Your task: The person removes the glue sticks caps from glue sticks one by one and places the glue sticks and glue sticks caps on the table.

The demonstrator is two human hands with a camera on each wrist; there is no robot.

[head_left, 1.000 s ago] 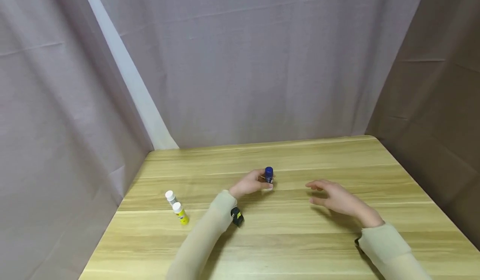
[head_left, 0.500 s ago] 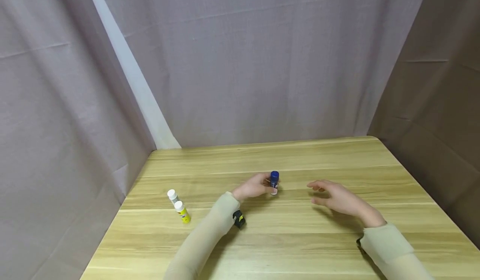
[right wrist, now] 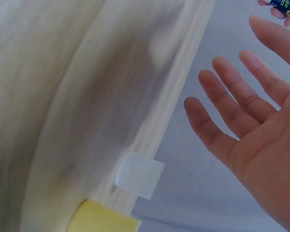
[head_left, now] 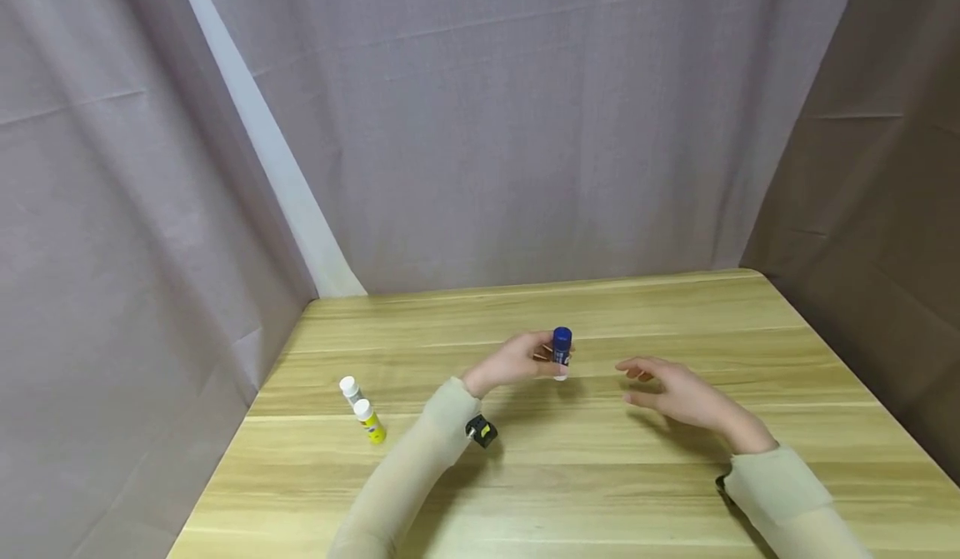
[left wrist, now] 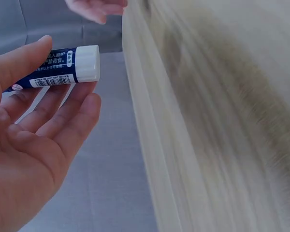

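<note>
My left hand [head_left: 513, 359] holds a dark blue glue stick [head_left: 562, 346] upright between thumb and fingers, above the table. In the left wrist view the glue stick [left wrist: 50, 67] shows a printed label with a barcode and a white base. The thumb lies along one side of it, and the fingers curl beneath. To the right, my right hand [head_left: 682, 396] hovers over the table with its fingers loosely spread. It holds nothing, and a gap separates it from the glue stick. The right wrist view shows the right hand's [right wrist: 261, 116] bare palm and parted fingers.
Toward the left of the wooden table [head_left: 600, 492] stand a glue stick with a white cap and yellow body [head_left: 370, 421] and a white-capped grey one [head_left: 351, 389], close together. A grey curtain [head_left: 525, 126] hangs behind the table and along its sides.
My left hand has carried the blue glue stick to the right, and in the last half second it has risen. The right hand has hardly moved.
</note>
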